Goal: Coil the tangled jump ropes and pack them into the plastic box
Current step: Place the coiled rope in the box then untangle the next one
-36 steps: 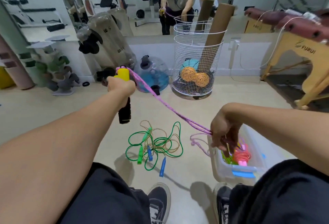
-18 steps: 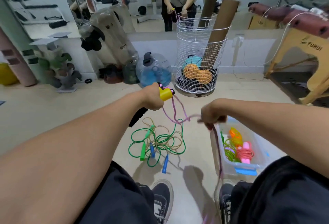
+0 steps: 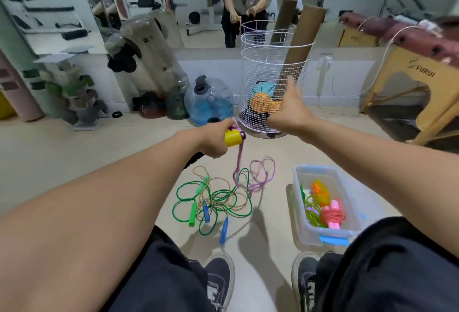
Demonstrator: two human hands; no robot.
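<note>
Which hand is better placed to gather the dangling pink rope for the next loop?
Right. The right hand is open and holds nothing, raised beside the left hand, which grips the yellow-capped handle. The pink rope hangs below it onto the floor.

Left hand (image 3: 215,141) grips yellow handle (image 3: 233,137), pink rope (image 3: 250,175) dangling over tangled ropes (image 3: 213,200) on floor; right hand (image 3: 285,113) raised, fingers spread; plastic box (image 3: 325,233) holds coiled ropes
</note>
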